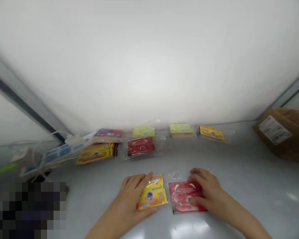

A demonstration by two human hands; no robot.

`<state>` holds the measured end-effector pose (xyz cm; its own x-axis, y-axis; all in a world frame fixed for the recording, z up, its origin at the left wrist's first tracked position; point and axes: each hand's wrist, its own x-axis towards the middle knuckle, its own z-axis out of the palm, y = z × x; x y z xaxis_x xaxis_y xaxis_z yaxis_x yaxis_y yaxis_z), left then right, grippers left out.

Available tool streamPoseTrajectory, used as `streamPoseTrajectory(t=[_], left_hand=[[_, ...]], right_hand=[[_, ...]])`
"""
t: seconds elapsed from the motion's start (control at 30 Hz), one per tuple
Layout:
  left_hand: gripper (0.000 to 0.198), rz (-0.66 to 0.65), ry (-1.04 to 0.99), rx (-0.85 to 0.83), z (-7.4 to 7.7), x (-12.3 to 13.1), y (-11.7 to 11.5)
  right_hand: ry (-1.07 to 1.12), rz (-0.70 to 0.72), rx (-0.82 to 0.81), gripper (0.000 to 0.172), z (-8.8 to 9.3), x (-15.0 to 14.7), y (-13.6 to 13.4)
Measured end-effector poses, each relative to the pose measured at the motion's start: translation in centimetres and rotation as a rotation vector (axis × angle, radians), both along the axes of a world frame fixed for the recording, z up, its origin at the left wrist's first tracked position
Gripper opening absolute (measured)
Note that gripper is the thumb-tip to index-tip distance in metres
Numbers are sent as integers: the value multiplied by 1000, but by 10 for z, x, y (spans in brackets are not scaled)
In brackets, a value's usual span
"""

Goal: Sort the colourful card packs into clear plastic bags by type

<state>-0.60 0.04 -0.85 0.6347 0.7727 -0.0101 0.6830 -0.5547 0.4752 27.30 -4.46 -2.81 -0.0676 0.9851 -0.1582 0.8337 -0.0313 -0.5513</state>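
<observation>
The left hand [129, 199] is held open, its fingers resting on a yellow packet [153, 193]; a red packet [183, 196] is covered, ungrasped, by the open right hand [209, 189], on a white tabletop [94, 202]. Both packets are judged light and flexible, best taken by their edges; the printed writing [184, 189] is too blurred to be read.

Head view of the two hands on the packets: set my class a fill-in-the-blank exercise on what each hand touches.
The left hand rests on a ____ packet. The right hand rests on a ____ packet. A cardboard box sits on the ____ side of the table.

Missing words: yellow, red, right.
</observation>
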Motion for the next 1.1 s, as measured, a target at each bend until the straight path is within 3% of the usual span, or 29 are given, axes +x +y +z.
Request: streamPoseTrajectory(t=[0.23,0.5,0.63,0.83,0.97,1.1], left_hand=[[72,0,10,20,1,-1,2],[71,7,2,2,6,1,0],[71,7,-9,9,4,0,-1],[72,15,0,24,2,-1,-2],[74,7,-1,-5,2,-2,-1],[73,13,5,-25,3,-2,0]], right_hand=[[75,0,-12,23,13,-4,-2],[528,10,-169,8,25,4,0],[818,-98,-216,22,30,15,6],[942,-386,-141,37,41,28,19],[1025,-407,-144,35,44,27,32],[1050,-300,-264,33,42,19,49]])
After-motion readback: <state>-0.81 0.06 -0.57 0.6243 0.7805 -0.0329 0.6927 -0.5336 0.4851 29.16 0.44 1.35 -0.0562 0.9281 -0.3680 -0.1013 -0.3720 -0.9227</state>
